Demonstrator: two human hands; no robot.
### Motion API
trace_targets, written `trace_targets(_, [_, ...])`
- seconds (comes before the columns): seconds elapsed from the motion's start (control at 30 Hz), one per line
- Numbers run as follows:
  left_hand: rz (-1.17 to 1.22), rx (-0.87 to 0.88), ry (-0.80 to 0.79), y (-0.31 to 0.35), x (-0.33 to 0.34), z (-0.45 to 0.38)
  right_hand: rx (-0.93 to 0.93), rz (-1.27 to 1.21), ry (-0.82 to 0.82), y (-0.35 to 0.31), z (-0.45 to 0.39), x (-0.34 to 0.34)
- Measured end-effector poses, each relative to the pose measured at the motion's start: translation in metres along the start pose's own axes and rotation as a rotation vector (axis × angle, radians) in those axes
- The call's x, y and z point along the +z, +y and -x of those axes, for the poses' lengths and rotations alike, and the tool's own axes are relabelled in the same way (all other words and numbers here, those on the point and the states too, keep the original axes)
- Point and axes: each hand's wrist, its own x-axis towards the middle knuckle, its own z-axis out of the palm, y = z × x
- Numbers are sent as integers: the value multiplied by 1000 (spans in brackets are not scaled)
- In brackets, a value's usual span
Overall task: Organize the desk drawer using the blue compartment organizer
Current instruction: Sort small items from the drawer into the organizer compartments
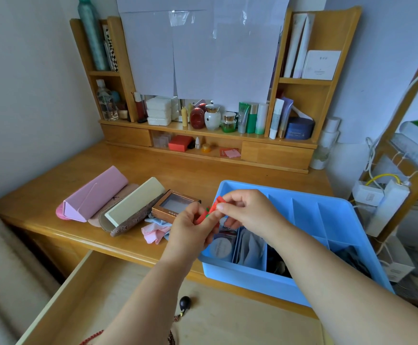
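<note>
The blue compartment organizer (337, 215) sits on the desk at the right, its near compartments holding a round compact, packets and dark items. Just over its left edge both hands hold a small red item with a green spot (209, 210). My left hand (190, 225) grips its lower end. My right hand (247, 207) pinches its upper end between thumb and fingers. The open wooden drawer (98, 295) lies below, with a black bulb (185, 302) and a beaded string (93, 336) inside.
On the desk left of the organizer lie a pink folded case (91, 195), a cream case (133, 202), a brown windowed box (174, 204) and pink and blue cloths (155, 230). Cosmetics fill the back shelf (203, 130). Power adapters and cables (382, 195) sit at the right.
</note>
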Motion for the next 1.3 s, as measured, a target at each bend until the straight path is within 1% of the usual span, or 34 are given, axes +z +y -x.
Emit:
trace_targets(0.07, [-59,19,4,3,5,1,18,13,73,1,-2,-3])
trace_targets(0.13, [-113,28,-19,6,4,1,26,-29,222,5,-4,-9])
trace_targets(0.17, [-159,23,-29,9,0,0,36,-65,292,8,-6,-14])
trace_targets(0.2, [-266,29,-46,10,-6,-1,53,-78,335,11,-7,-18])
trace_targets(0.23, [-441,48,-94,12,-11,-2,76,-51,337,14,-7,-20])
trace_targets(0.3, [-855,84,-301,17,-16,-3,118,65,253,18,-7,-19])
trace_targets(0.33, [-1022,87,-410,21,-15,-4,126,126,202,20,-7,-16])
trace_targets(0.43, [-1402,77,-644,38,-1,-6,99,282,138,23,-8,-5])
trace_targets(0.5, [-1573,66,-759,45,10,-9,87,366,143,25,-10,-2])
trace_targets(0.53, [-1625,37,-790,48,14,-11,85,397,142,26,-10,-1])
trace_targets(0.6, [-1657,-62,-856,54,17,-14,78,465,134,28,-11,0])
trace_targets(0.67, [-1613,-135,-910,57,14,-17,61,538,116,27,-11,0])
trace_targets(0.7, [-1575,-149,-917,57,10,-18,57,566,102,26,-11,-1])
trace_targets(0.77, [-1476,-180,-880,55,2,-17,46,620,67,22,-10,-1])
trace_targets(0.9, [-1362,-196,-819,44,-9,-21,39,761,-23,15,-15,5])
trace_targets(0.97, [-1343,-192,-817,40,-11,-23,31,886,-75,16,-18,10])
trace_targets(1.07, [-1326,-191,-821,38,-11,-24,-106,1114,-106,24,-18,22])
trace_targets(1.13, [-1311,-190,-824,38,-11,-23,-141,1201,-133,26,-20,27])
trace_targets(1.2, [-1297,-194,-813,39,-10,-23,-117,1191,-167,23,-22,24])
trace_targets(1.23, [-1288,-192,-801,39,-11,-22,-78,1113,-164,23,-23,21])
trace_targets(1.3, [-1218,-163,-748,40,-15,-19,43,816,-82,22,-22,9])
